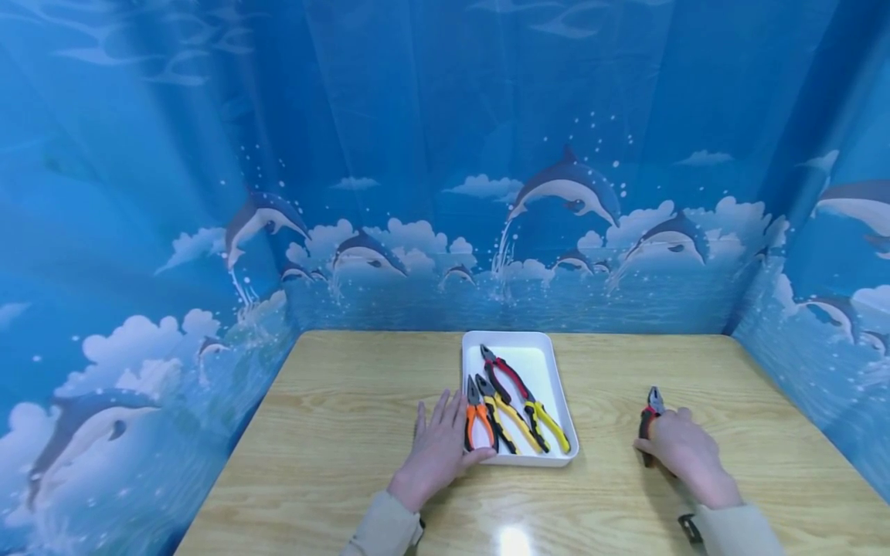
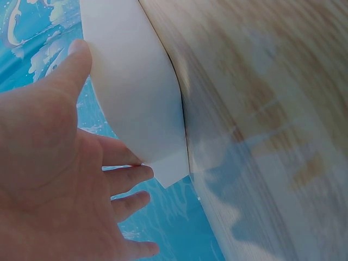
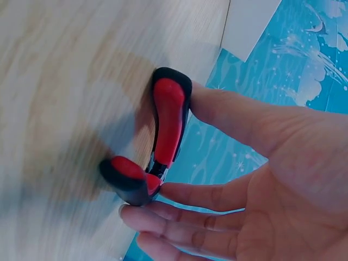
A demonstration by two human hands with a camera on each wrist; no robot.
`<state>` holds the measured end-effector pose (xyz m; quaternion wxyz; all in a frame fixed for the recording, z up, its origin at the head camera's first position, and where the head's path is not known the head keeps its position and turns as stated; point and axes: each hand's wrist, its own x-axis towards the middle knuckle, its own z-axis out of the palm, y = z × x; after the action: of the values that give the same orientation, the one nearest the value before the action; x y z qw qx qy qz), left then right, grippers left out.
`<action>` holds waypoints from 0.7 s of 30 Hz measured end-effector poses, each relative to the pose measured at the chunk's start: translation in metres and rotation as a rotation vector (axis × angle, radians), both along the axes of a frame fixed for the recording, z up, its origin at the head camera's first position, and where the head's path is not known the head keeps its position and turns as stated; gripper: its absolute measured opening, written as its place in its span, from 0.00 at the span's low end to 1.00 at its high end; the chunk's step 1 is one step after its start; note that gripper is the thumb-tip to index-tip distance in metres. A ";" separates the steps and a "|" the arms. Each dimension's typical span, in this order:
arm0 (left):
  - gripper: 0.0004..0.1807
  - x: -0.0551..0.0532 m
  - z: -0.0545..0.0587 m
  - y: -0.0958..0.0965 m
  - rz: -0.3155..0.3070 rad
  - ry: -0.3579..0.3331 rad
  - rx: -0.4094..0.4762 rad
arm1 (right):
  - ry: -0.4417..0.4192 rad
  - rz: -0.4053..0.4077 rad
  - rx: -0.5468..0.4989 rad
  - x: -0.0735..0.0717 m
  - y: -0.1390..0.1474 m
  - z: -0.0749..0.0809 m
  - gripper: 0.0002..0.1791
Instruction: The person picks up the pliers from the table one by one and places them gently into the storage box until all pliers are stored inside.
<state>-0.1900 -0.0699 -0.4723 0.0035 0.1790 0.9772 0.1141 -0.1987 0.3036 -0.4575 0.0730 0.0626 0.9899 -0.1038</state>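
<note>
My left hand (image 1: 438, 445) lies against the left side of a white tray (image 1: 537, 361), fingers straight and thumb over its near rim. In the left wrist view, thumb and fingertips touch the tray's outer wall (image 2: 133, 81). Inside the tray lie orange-and-black long-nose pliers (image 1: 478, 421), yellow-and-black pliers (image 1: 516, 417), red-and-black pliers (image 1: 513, 377) and bright yellow-handled pliers (image 1: 552, 427). Off to the right, my right hand (image 1: 684, 450) grips another pair of red-and-black pliers (image 3: 169, 119) by its spread handles, thumb on one, fingers on the other. Its metal head points away from me.
The wooden table (image 1: 348, 409) extends around the tray and the right-hand pliers. A blue dolphin-print curtain (image 1: 417, 154) hangs behind its far edge and along both sides. Light reflects off the near tabletop.
</note>
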 end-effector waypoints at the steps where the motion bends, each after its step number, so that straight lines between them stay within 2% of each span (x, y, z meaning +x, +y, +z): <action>1: 0.53 0.000 0.000 0.000 -0.001 0.001 0.001 | 0.004 0.003 0.003 0.000 -0.001 0.000 0.33; 9: 0.53 0.001 0.001 0.000 0.000 0.011 -0.010 | 0.026 0.047 0.033 0.001 -0.009 -0.002 0.39; 16: 0.53 -0.001 0.000 0.001 0.002 0.007 -0.020 | 0.020 0.040 0.036 0.000 -0.017 0.000 0.39; 21: 0.53 -0.001 0.001 0.001 0.002 0.007 -0.013 | 0.042 0.069 0.046 0.001 -0.021 -0.001 0.38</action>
<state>-0.1906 -0.0692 -0.4717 0.0011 0.1782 0.9782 0.1070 -0.1975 0.2830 -0.4584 0.0544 0.0278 0.9950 -0.0795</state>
